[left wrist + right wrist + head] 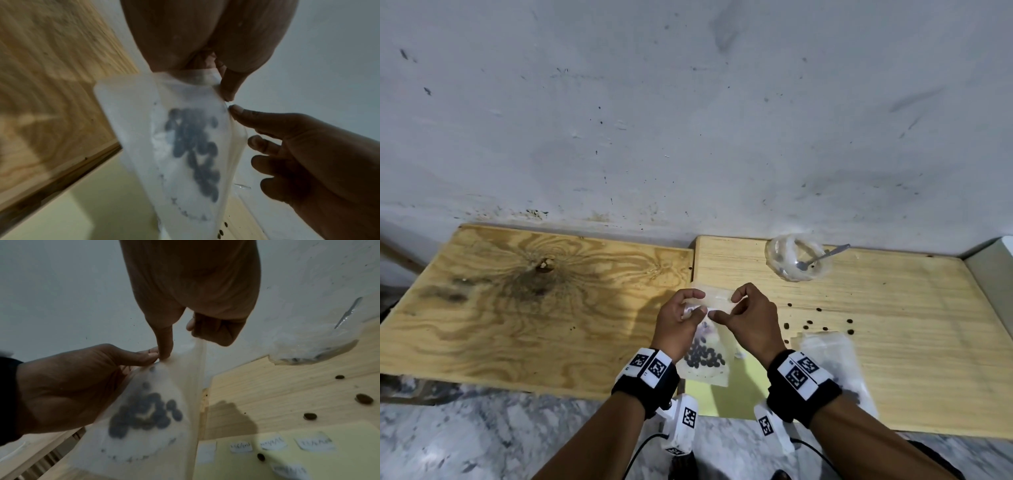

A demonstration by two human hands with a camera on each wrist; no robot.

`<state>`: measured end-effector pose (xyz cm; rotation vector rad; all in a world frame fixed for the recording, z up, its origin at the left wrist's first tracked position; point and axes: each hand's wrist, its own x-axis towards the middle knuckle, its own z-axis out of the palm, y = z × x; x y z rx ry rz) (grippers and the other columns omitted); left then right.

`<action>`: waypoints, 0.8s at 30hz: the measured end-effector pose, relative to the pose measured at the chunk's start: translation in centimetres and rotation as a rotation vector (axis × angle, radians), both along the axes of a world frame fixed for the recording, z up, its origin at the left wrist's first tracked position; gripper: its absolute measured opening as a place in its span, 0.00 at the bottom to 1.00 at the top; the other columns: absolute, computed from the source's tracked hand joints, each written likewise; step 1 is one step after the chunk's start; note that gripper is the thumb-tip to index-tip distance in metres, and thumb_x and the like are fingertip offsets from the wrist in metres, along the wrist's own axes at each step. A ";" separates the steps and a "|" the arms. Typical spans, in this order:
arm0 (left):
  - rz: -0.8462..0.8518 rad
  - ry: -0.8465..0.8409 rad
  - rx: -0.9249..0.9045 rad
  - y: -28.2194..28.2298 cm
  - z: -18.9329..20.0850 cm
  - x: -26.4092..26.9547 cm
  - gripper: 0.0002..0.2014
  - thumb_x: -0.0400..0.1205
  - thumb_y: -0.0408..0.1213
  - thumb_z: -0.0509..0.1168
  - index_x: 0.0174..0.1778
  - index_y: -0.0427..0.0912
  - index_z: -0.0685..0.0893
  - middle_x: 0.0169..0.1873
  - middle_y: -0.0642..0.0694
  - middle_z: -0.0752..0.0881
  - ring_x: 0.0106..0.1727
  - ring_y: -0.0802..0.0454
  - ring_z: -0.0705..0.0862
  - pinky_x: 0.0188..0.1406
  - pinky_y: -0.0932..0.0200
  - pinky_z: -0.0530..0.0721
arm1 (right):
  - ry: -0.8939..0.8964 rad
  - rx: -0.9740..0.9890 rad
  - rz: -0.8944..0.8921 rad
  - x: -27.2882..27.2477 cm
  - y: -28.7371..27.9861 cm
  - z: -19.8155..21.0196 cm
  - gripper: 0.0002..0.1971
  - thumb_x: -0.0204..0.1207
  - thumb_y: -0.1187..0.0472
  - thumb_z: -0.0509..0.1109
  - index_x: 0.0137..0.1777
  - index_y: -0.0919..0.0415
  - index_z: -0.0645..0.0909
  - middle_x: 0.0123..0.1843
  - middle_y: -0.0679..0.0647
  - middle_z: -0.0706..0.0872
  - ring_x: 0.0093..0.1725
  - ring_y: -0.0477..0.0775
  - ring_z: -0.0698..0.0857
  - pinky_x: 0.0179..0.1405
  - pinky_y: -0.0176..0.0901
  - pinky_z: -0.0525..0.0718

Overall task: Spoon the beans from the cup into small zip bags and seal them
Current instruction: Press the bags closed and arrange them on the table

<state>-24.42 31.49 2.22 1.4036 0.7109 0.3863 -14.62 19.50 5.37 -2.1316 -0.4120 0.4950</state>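
Note:
A small frosted zip bag (717,371) with dark beans (703,358) in its bottom hangs above the table's front edge. My left hand (700,301) pinches the bag's top at its left end. My right hand (722,306) pinches the same top strip just to the right. The left wrist view shows the bag (133,129) under my left thumb, with right fingertips (236,112) touching its edge. In the right wrist view the bag (144,439) hangs below my right index finger. A clear plastic cup (784,263) with a metal spoon (825,255) in it stands at the back right.
Several loose beans (808,322) lie scattered on the pale wooden board (893,308). More small bags (835,359) lie under my right wrist. A yellow sheet (349,459) carries white labels. A plywood board (517,301) lies left; a grey wall stands behind.

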 end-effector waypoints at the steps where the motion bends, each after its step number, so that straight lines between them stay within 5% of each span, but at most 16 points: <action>1: 0.007 0.002 0.005 0.2 0.0 0.0 0.12 0.79 0.27 0.70 0.48 0.51 0.86 0.51 0.54 0.88 0.56 0.59 0.85 0.58 0.59 0.81 | -0.029 0.001 -0.021 -0.1 -0.1 0.0 0.24 0.59 0.49 0.87 0.43 0.52 0.74 0.31 0.47 0.81 0.27 0.45 0.77 0.30 0.39 0.75; 5: 0.010 -0.021 -0.020 0.6 0.4 0.1 0.11 0.79 0.25 0.69 0.47 0.48 0.86 0.47 0.52 0.88 0.53 0.54 0.85 0.49 0.67 0.82 | -0.049 0.069 -0.089 -0.1 -0.4 -0.5 0.27 0.58 0.45 0.87 0.43 0.52 0.71 0.40 0.47 0.78 0.40 0.48 0.77 0.38 0.40 0.75; 10: -0.062 -0.043 -0.065 0.4 0.7 0.3 0.17 0.77 0.25 0.72 0.57 0.48 0.85 0.55 0.41 0.87 0.50 0.50 0.86 0.49 0.55 0.87 | 0.012 0.098 -0.121 0.5 -1.0 -0.8 0.29 0.59 0.47 0.88 0.46 0.60 0.73 0.44 0.54 0.82 0.46 0.52 0.82 0.41 0.33 0.75; 12: -0.057 -0.050 -0.079 -0.1 0.8 0.7 0.18 0.76 0.24 0.73 0.57 0.50 0.86 0.52 0.39 0.88 0.46 0.49 0.87 0.45 0.57 0.87 | 0.034 0.133 -0.095 0.8 -1.7 -0.9 0.28 0.60 0.50 0.88 0.46 0.60 0.72 0.42 0.50 0.79 0.44 0.49 0.80 0.40 0.28 0.73; 15: -0.067 -0.033 -0.073 -1.3 0.6 1.4 0.18 0.76 0.25 0.73 0.56 0.52 0.86 0.47 0.39 0.88 0.45 0.47 0.87 0.45 0.55 0.87 | 0.039 0.191 -0.056 1.7 -2.9 -1.4 0.26 0.60 0.52 0.88 0.42 0.55 0.71 0.38 0.46 0.77 0.38 0.46 0.77 0.41 0.39 0.75; 20: -0.014 0.019 0.002 -4.7 0.6 4.7 0.18 0.76 0.26 0.72 0.58 0.50 0.85 0.55 0.45 0.88 0.53 0.50 0.88 0.46 0.63 0.86 | 0.077 0.206 0.006 4.6 -7.4 -1.5 0.20 0.65 0.48 0.85 0.42 0.54 0.76 0.40 0.49 0.84 0.44 0.47 0.83 0.41 0.39 0.78; 24: 0.015 0.032 -0.010 -9.2 1.0 9.4 0.19 0.77 0.24 0.70 0.62 0.45 0.83 0.56 0.43 0.88 0.53 0.50 0.87 0.42 0.72 0.82 | 0.398 0.155 0.127 8.3 -14.0 -0.7 0.10 0.70 0.64 0.83 0.46 0.59 0.84 0.38 0.56 0.82 0.26 0.41 0.77 0.23 0.30 0.72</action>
